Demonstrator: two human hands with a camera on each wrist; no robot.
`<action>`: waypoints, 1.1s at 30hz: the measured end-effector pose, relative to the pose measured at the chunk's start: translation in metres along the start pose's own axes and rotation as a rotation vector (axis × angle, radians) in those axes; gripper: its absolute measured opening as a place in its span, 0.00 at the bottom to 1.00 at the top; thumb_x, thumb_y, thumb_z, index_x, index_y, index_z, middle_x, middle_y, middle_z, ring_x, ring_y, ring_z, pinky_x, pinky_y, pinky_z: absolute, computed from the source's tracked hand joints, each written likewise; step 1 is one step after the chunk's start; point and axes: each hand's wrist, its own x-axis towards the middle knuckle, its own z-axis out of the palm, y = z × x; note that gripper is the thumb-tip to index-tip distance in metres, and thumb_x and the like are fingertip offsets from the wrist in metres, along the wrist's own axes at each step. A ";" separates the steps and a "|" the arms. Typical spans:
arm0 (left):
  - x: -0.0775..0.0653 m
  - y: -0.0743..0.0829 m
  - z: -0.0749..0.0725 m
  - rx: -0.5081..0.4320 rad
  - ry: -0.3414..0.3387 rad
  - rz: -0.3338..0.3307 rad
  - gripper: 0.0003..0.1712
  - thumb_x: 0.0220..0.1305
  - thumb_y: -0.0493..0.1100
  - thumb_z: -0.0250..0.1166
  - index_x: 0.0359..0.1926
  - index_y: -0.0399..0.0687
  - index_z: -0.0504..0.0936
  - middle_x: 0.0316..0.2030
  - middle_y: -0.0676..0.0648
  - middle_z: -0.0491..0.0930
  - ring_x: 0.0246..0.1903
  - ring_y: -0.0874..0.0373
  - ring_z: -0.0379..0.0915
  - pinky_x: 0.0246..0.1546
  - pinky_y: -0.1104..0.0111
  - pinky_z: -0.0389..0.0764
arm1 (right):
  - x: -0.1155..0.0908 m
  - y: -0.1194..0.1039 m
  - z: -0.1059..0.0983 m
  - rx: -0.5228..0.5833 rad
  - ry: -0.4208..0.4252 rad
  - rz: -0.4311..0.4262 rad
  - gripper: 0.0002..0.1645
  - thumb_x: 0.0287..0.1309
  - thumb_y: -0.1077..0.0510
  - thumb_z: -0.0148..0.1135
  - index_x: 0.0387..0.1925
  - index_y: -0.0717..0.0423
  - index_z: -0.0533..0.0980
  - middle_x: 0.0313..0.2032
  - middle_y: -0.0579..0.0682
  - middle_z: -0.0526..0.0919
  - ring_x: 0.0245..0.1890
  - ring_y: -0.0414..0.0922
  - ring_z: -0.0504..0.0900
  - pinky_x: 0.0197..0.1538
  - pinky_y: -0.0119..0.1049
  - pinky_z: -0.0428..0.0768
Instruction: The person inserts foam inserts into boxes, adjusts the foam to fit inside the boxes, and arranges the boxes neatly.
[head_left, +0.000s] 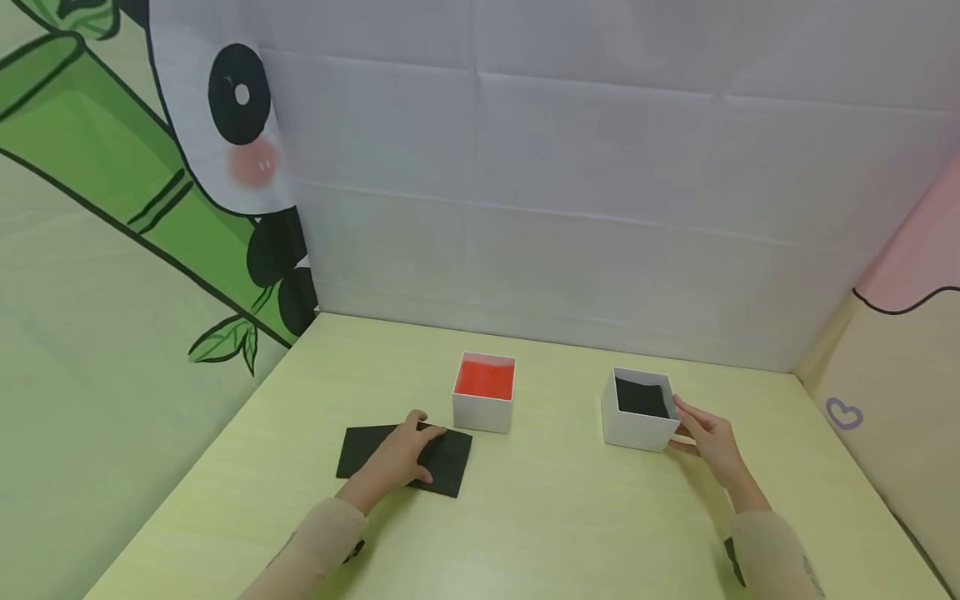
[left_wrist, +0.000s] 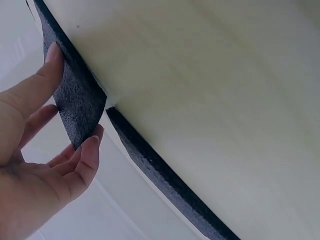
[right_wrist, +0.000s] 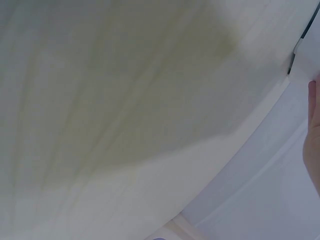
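My left hand (head_left: 397, 454) grips a black foam sheet (head_left: 453, 462) on the table, thumb at its near edge and fingers at the far one. In the left wrist view, the hand (left_wrist: 45, 165) curls around this sheet (left_wrist: 80, 102). A second black foam piece (left_wrist: 165, 175) lies end to end beside it, with a small gap. Over on the right, my right hand (head_left: 712, 446) touches the right side of a white box (head_left: 637, 429) with black material (head_left: 641, 398) inside. Only part of the right hand (right_wrist: 314, 135) shows in the right wrist view.
Another white box (head_left: 482, 413), holding bright red-orange material (head_left: 486, 380), stands between the hands, just beyond the black sheets. A pale yellow tabletop (head_left: 540, 517) lies beneath everything. Printed cloth walls (head_left: 600, 183) border the table at the back and sides.
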 end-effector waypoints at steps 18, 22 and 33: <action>-0.004 0.009 -0.008 -0.206 -0.012 0.054 0.36 0.49 0.28 0.65 0.61 0.48 0.67 0.46 0.44 0.70 0.46 0.50 0.67 0.46 0.59 0.71 | -0.003 0.001 0.000 0.001 0.003 0.009 0.26 0.62 0.60 0.50 0.58 0.68 0.58 0.39 0.34 0.78 0.32 0.38 0.79 0.34 0.36 0.77; -0.002 0.011 -0.009 -0.306 -0.010 0.045 0.38 0.50 0.28 0.64 0.63 0.47 0.64 0.42 0.45 0.72 0.38 0.54 0.68 0.38 0.66 0.73 | -0.003 0.001 0.000 0.007 0.007 0.014 0.25 0.62 0.60 0.50 0.58 0.66 0.59 0.38 0.35 0.78 0.32 0.37 0.79 0.34 0.36 0.77; 0.002 0.014 -0.013 -0.461 -0.009 0.044 0.24 0.50 0.31 0.65 0.51 0.46 0.78 0.47 0.43 0.75 0.28 0.59 0.68 0.25 0.72 0.71 | 0.000 0.002 -0.002 0.018 -0.005 -0.011 0.24 0.61 0.58 0.52 0.58 0.62 0.62 0.40 0.36 0.78 0.33 0.38 0.79 0.34 0.38 0.77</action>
